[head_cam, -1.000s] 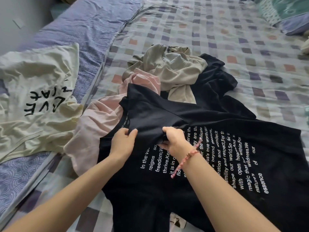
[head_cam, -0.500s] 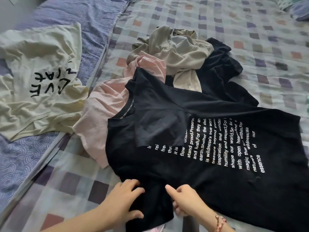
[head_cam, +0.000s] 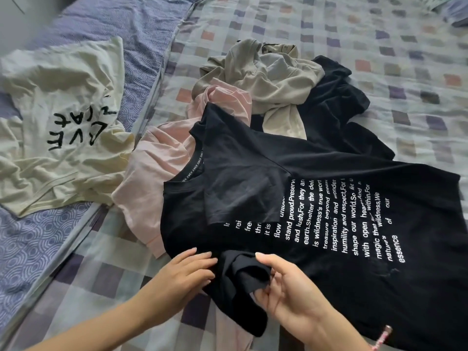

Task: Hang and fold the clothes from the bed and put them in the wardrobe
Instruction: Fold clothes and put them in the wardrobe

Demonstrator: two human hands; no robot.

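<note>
Two hands (head_cam: 187,274) (head_cam: 288,297), bunched sleeve hem (head_cam: 243,272) (black shirt (head_cam: 329,168))

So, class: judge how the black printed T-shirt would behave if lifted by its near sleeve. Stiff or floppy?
Probably floppy: the near sleeve bunches and droops over the right hand. Likely light, since the black T-shirt lies thin and flat over the pink garment. Pushed, it would likely wrinkle, like the folded far sleeve.

A checked sheet (head_cam: 379,34) in soft daylight; a blue patterned cover (head_cam: 109,19) alongside; grey wall (head_cam: 27,26) beyond.
</note>
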